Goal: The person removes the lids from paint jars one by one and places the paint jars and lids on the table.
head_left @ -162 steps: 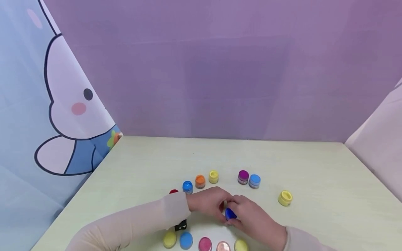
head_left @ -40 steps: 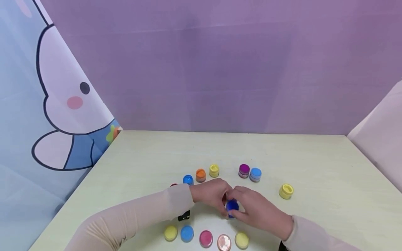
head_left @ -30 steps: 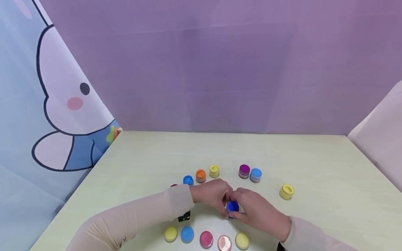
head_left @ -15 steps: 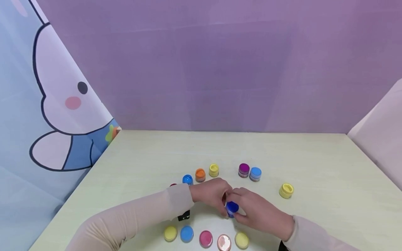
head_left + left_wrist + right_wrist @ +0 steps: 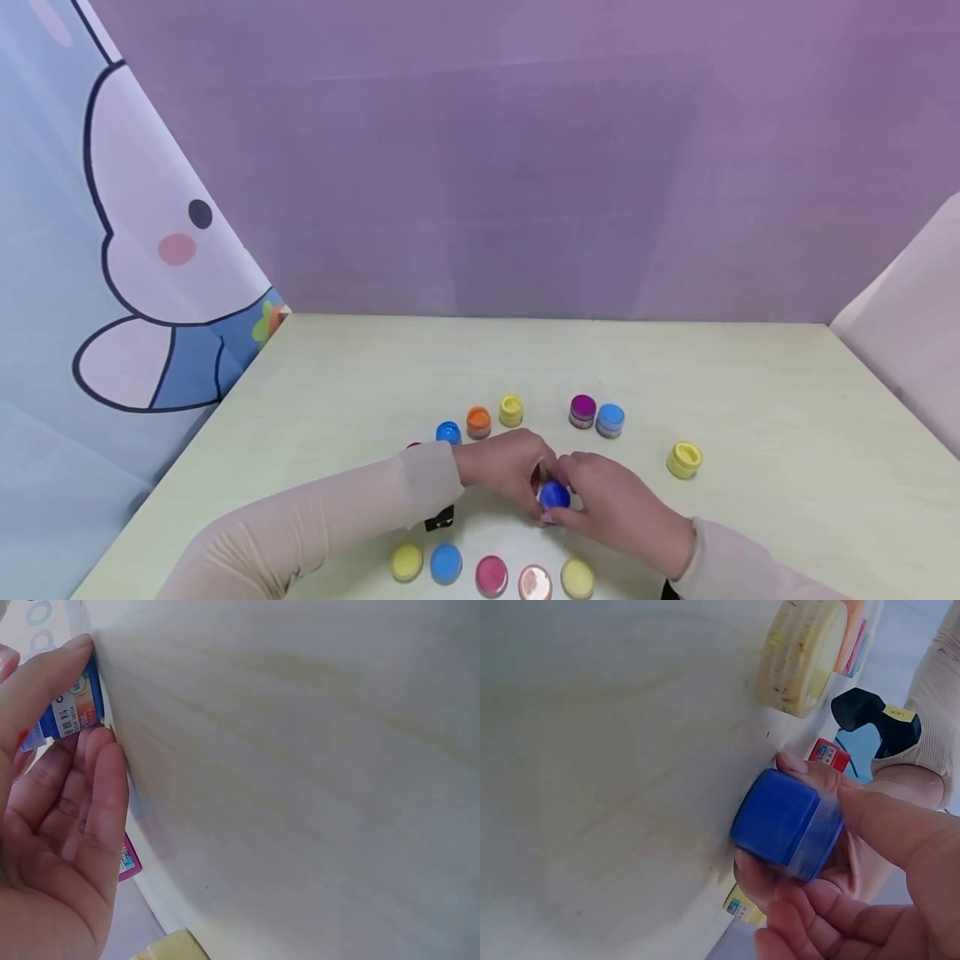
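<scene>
A small dark blue paint jar (image 5: 554,496) stands between my two hands near the middle of the table. My left hand (image 5: 506,467) grips it from the left; in the left wrist view its label shows between thumb and fingers. My right hand (image 5: 618,508) has its thumb and index finger curled round the jar's top from the right. In the right wrist view, the jar (image 5: 776,817) is blue at the table side and translucent near the right fingers. Whether the top turns on the jar cannot be told.
Behind the hands stand blue (image 5: 448,432), orange (image 5: 478,423), yellow (image 5: 511,411), purple (image 5: 582,411) and light blue (image 5: 610,421) jars. Another yellow jar (image 5: 684,460) is to the right. Several coloured discs, including a pink one (image 5: 491,576), line the front. A red jar is partly behind the left sleeve.
Both hands stay at the dark blue jar. The right fingers and thumb shift slightly round its top, and the visible face of the top changes from hollow-looking to smooth. Other jars stay put.
</scene>
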Action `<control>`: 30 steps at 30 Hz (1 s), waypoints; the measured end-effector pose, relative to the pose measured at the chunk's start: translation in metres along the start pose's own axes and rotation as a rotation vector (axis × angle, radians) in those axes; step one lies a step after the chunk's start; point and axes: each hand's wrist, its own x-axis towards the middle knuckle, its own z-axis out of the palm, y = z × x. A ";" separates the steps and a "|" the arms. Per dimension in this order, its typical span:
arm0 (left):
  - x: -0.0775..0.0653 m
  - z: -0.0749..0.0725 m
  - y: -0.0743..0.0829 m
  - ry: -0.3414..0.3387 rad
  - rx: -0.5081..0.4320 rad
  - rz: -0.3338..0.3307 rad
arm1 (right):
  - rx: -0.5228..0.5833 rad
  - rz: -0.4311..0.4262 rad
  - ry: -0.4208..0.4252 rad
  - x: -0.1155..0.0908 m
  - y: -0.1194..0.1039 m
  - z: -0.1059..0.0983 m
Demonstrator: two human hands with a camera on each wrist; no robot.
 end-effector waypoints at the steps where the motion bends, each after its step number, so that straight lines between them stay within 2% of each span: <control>1: 0.000 0.000 0.000 0.003 0.001 -0.003 | -0.002 -0.014 0.002 0.000 0.000 0.000; 15: 0.000 0.001 0.001 0.020 0.013 -0.038 | 0.019 -0.174 -0.002 -0.004 0.004 -0.009; 18: 0.001 0.001 0.000 0.018 0.009 -0.031 | 0.028 -0.152 -0.005 -0.003 0.004 -0.009; 25: 0.001 0.001 -0.001 -0.006 -0.006 0.022 | 0.012 -0.006 0.018 0.001 0.002 -0.002; 30: 0.000 0.000 -0.001 -0.001 -0.004 0.007 | 0.015 0.007 0.003 0.003 0.000 0.001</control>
